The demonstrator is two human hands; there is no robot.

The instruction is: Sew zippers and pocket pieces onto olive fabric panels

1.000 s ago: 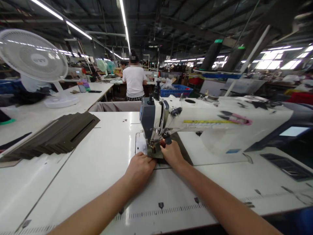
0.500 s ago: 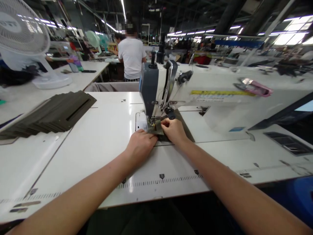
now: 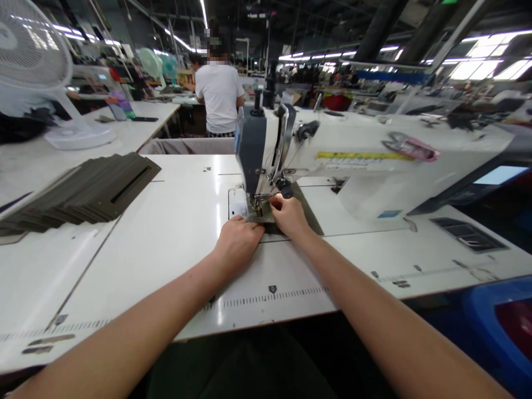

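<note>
An olive-green fabric piece (image 3: 310,210) lies under the needle end of a white and grey sewing machine (image 3: 251,144). My right hand (image 3: 291,217) is closed in a pinch on the fabric just right of the presser foot (image 3: 257,208). On the near left side, my left hand (image 3: 238,239) has its fingers curled round the fabric's front edge; its fingertips are partly hidden. Both hands rest low, close to the needle area, and part of the fabric is covered by them.
A fanned stack of olive-green fabric pieces (image 3: 83,191) lies on the left of the white machine table (image 3: 183,205). Pink-handled snips (image 3: 411,147) rest against the machine arm. A white fan (image 3: 78,136) stands far left, and a person in a white shirt (image 3: 219,97) stands beyond.
The whole view has shifted slightly, so things sit a little more to the left and higher. Both hands keep nearly the same places on the fabric.
</note>
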